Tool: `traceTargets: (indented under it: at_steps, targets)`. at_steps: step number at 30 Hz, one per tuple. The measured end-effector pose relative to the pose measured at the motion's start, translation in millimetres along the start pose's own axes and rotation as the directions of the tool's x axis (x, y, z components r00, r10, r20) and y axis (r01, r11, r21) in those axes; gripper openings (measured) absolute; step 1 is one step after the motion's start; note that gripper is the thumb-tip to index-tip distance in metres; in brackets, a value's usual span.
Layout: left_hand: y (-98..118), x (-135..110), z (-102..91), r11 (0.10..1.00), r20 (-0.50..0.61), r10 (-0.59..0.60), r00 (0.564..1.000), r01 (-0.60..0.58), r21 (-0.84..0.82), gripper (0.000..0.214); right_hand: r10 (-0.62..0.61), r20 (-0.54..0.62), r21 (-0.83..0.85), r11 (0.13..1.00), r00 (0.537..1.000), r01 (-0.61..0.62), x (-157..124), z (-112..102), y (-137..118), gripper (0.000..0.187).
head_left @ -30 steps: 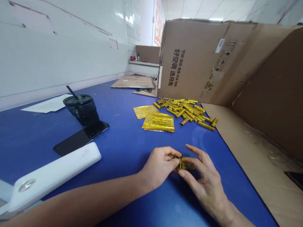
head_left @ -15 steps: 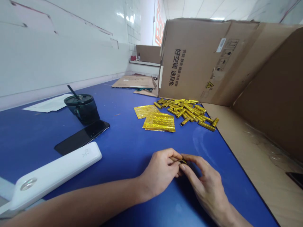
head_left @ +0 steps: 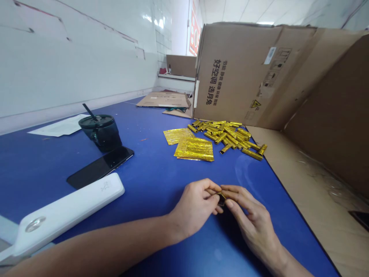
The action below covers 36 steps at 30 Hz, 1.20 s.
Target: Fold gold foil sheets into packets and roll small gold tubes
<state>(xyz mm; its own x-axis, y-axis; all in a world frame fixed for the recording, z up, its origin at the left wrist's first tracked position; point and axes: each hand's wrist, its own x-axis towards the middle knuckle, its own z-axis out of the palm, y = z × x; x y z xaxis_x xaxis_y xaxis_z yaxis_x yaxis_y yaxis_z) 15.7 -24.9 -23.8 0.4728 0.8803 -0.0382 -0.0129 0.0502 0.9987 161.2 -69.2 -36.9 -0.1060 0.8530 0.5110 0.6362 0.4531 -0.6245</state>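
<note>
Toward the table's (head_left: 150,169) right edge: left hand (head_left: 196,207), right hand (head_left: 252,219) pinch gold tube (head_left: 222,198).
Tube: probably light, slippery, crushable; hold ends.

one held foil (head_left: 221,198), twenty-plus rolls (head_left: 230,132), one phone (head_left: 100,168), one cup (head_left: 103,133)

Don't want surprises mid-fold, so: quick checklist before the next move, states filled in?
1. Left hand on the gold piece: ok, pinching it.
2. Right hand on the same piece: ok, index finger and thumb at its edge.
3. Piece closed all round: cannot tell, hands hide most of it.
4. Gold sheets uncovered: ok, flat on the table beyond the hands.
5. Gold tubes in neat rows: not ok, loose heap.
6. Cup upright: ok, well left of the hands.
</note>
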Motion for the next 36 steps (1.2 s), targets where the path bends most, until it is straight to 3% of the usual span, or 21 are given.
traceTargets:
  at_steps: [6,16,20,24,27,30,33,36]
  targets:
    - [-0.5,0.7,0.5,0.999,0.01,-0.03,1.0,0.03,-0.04,0.01,-0.004,-0.007,-0.016,1.0,1.0,0.004,1.4,0.6,2.9,0.017]
    - [-4.0,-1.1,0.1,0.999,0.047,0.025,0.999,-0.024,-0.022,0.013,0.046,-0.013,-0.061,0.997,0.999,-0.046,1.2,-0.5,3.0,0.023]
    - [-2.0,2.5,-0.3,0.995,0.011,-0.021,1.0,0.022,-0.101,0.012,0.061,0.037,0.013,0.998,0.997,-0.062,0.4,-2.3,0.8,0.019]
    - [-1.5,6.1,-0.9,0.989,-0.023,-0.057,0.998,0.054,-0.137,0.014,0.125,-0.033,0.055,0.991,0.992,-0.123,-1.4,0.1,3.8,0.018]
    - [-0.6,8.6,-1.9,0.99,-0.06,-0.06,0.996,0.052,-0.133,0.017,0.187,-0.204,0.072,0.982,0.961,-0.176,-0.5,3.6,8.3,0.026]
    - [2.4,10.9,-3.8,0.986,-0.131,-0.055,0.99,0.033,-0.163,0.016,0.318,-0.323,0.232,0.94,0.891,-0.251,3.2,6.3,13.1,0.035]
    - [5.8,12.5,-5.7,0.97,-0.175,-0.096,0.98,0.053,-0.235,0.013,0.447,-0.293,0.425,0.853,0.845,-0.304,6.6,6.4,16.4,0.033]
    - [7.3,13.0,-6.3,0.956,-0.169,-0.134,0.976,0.082,-0.283,0.011,0.493,-0.214,0.499,0.797,0.843,-0.339,7.3,4.2,17.0,0.026]
